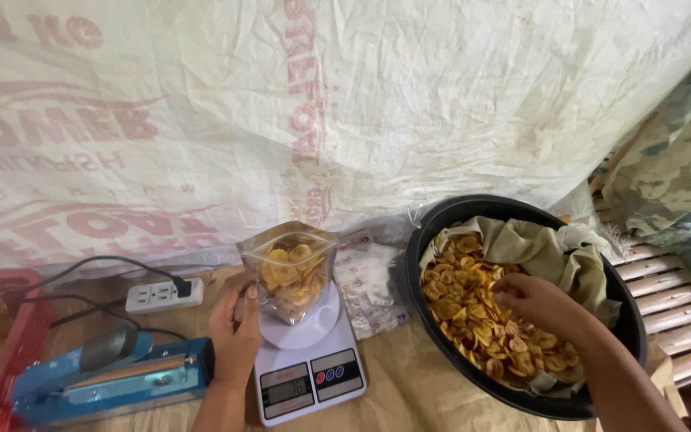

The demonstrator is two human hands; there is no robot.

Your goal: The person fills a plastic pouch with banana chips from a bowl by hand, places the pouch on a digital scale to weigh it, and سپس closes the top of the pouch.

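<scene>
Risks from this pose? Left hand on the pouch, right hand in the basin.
1. The clear pouch of chips stands upright on the small kitchen scale, steadied only by the left hand at its edge; it might tip and spill.
2. The left hand's touch may skew the weight reading.
3. The right hand must carry chips from the black basin across a gap, so some could drop beside the scale.
</scene>
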